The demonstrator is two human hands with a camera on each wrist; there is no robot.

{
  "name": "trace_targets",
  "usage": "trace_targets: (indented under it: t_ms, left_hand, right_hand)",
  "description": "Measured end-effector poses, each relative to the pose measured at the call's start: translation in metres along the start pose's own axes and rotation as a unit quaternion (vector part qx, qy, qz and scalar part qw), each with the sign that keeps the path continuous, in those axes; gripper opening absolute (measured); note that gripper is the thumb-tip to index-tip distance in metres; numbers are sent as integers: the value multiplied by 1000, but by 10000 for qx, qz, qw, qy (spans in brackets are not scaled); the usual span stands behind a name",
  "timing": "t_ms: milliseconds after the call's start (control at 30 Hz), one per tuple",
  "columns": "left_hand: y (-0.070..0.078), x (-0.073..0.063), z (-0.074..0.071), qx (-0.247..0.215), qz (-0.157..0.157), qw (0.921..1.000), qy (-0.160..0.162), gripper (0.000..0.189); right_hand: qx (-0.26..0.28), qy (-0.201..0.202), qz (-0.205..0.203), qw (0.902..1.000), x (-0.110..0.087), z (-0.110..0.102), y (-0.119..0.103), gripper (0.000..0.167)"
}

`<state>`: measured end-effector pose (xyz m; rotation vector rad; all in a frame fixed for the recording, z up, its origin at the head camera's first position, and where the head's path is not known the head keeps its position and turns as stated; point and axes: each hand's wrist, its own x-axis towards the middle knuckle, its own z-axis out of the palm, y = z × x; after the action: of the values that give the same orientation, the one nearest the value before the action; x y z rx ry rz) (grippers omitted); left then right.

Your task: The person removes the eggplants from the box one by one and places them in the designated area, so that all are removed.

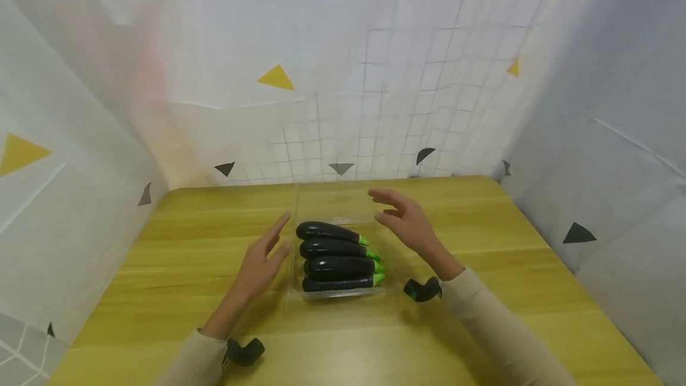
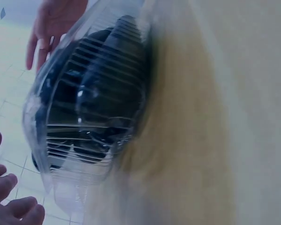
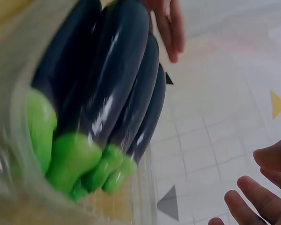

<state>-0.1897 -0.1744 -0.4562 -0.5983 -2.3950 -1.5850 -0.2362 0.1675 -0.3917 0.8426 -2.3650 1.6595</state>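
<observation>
Several dark purple eggplants with bright green stem ends lie side by side in a clear plastic box. Its transparent lid is folded back at the far side. My left hand hovers by the box's left side, fingers extended and thumb apart, holding nothing. Across the box, my right hand is held near the lid's right edge, fingers loosely bent and empty. The ribbed box wall fills much of the left wrist view. In the right wrist view the green stem ends face the camera.
The box stands on a yellow wood-grain table. White sheeting with black and yellow patches and grid lines rises behind and on both sides. Dark wrist devices are strapped at both cuffs.
</observation>
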Motion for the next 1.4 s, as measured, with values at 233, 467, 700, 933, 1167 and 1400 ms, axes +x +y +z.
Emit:
trace_targets:
  t_ms: [233,467,700,933,1167,1400]
  left_hand:
    - [-5,-12,2,-12,-36,9999,-121,60]
    - [-7,-20,6,-76,-36,9999,-122,58]
    - [-12,-23,6,66,-107,9998,-135,57]
    - [-18,-24,9,93,22,9998,-175,56]
    - [-20,-24,13,-12,112,9998,-181,54]
    - [10,-23,11,-74,-55,9998,-164,52]
  right_hand:
    - [165,-341,32,9993,-7,10,1,44]
    - [148,-552,22,9984,-18,21,1,39]
    - [235,-787,43,9966,-29,30,9,39]
    - [200,-887,51,9958,-36,34,13,36]
    - [8,-1067,94,9942,-40,35,12,33]
    - [-89,-1273,47,9918,-39,39,14,34]
